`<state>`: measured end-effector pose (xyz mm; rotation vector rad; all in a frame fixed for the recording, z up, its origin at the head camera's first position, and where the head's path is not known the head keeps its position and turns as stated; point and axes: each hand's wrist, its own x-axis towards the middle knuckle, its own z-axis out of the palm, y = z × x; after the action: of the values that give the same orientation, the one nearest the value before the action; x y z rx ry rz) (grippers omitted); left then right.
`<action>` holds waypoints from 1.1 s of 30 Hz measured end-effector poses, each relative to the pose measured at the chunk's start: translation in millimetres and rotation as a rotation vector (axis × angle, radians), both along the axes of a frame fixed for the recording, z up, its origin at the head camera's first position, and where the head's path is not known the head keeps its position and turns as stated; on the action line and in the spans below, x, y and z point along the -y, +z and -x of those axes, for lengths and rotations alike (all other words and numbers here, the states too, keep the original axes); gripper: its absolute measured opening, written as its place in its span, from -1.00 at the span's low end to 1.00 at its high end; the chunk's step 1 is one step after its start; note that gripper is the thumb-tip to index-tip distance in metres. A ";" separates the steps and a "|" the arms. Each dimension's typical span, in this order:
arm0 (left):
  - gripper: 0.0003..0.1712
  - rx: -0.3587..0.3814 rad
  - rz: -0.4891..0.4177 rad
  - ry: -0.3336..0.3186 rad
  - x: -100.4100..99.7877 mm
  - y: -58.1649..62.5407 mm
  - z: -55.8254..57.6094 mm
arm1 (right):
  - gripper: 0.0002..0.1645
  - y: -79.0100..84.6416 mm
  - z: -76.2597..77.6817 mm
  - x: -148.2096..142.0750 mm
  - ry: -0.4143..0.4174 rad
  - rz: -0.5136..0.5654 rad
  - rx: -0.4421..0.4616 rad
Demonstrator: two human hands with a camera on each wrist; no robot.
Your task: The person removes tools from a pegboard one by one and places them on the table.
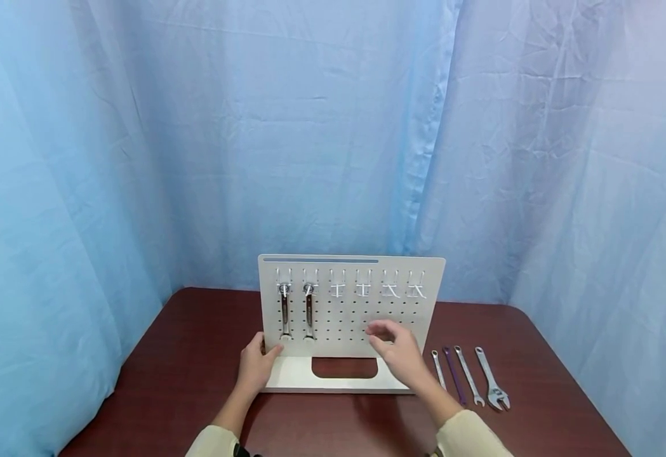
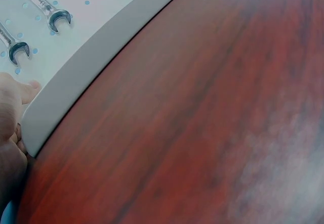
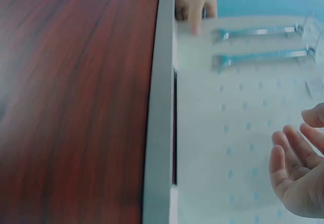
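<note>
A white pegboard stand (image 1: 344, 325) stands upright with a row of wire hooks along its upper part. Two silver combination wrenches (image 1: 285, 314) hang side by side from the leftmost hooks. My left hand (image 1: 256, 367) grips the board's lower left edge, thumb on the front and the other fingers behind. In front of the board's right half is my right hand (image 1: 397, 350), loosely bent and holding nothing; the right wrist view shows its fingers (image 3: 298, 148) apart from the thumb.
Right of the stand lie several wrenches on the dark red table (image 1: 538, 374): a small silver wrench (image 1: 439, 368), a purple wrench (image 1: 454, 376), a silver combination wrench (image 1: 469, 376) and an adjustable wrench (image 1: 492, 381). Blue curtains (image 1: 310, 127) surround the table.
</note>
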<state>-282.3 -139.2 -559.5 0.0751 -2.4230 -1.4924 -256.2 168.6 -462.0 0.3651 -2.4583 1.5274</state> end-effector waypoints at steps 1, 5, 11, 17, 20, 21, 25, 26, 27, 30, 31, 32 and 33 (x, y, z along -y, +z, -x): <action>-0.73 -0.001 0.002 0.001 -0.1 0.3 0.4 | -0.74 1.8 1.3 7.0 0.020 0.011 -0.002; -0.73 -0.004 0.003 -0.003 -0.6 2.5 1.6 | -0.70 8.4 5.9 32.4 0.080 0.040 -0.027; -0.71 0.006 0.006 -0.011 -0.2 1.7 2.3 | -0.69 10.7 13.4 61.3 0.159 0.076 -0.013; -0.71 0.006 0.014 -0.011 0.1 0.4 2.0 | -0.64 13.2 20.1 77.0 0.208 0.128 0.055; -0.72 0.001 0.006 -0.010 0.1 0.7 1.1 | -0.59 15.3 21.9 81.8 0.222 0.153 0.093; -0.72 0.000 0.003 -0.009 0.1 1.1 0.5 | -0.57 16.1 22.7 83.2 0.226 0.151 0.100; -0.72 0.000 -0.003 -0.005 -0.2 2.9 -1.5 | -0.53 17.3 27.2 87.9 0.243 0.134 0.117; -0.72 0.002 -0.002 -0.004 -0.5 3.3 -2.0 | -0.53 17.1 28.7 89.1 0.247 0.130 0.117; -0.71 0.003 -0.002 -0.003 -0.8 3.7 -2.4 | -0.52 17.1 30.1 90.4 0.249 0.127 0.124; -0.71 0.005 0.005 -0.001 -0.7 4.0 -2.4 | -0.54 16.1 34.6 96.2 0.253 0.139 0.138; -0.71 0.006 0.008 0.000 -0.7 4.0 -2.5 | -0.55 15.6 36.0 98.4 0.253 0.141 0.140; -0.70 0.007 0.007 0.000 -0.7 4.0 -2.5 | -0.56 15.4 37.0 100.4 0.252 0.144 0.147; -0.70 0.006 0.007 0.000 -0.7 4.1 -2.3 | -0.57 15.8 37.7 102.5 0.251 0.145 0.158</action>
<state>-280.0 -138.6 -555.5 0.0787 -2.4332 -1.4852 -293.9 66.1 -446.3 0.5644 -2.4739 1.8904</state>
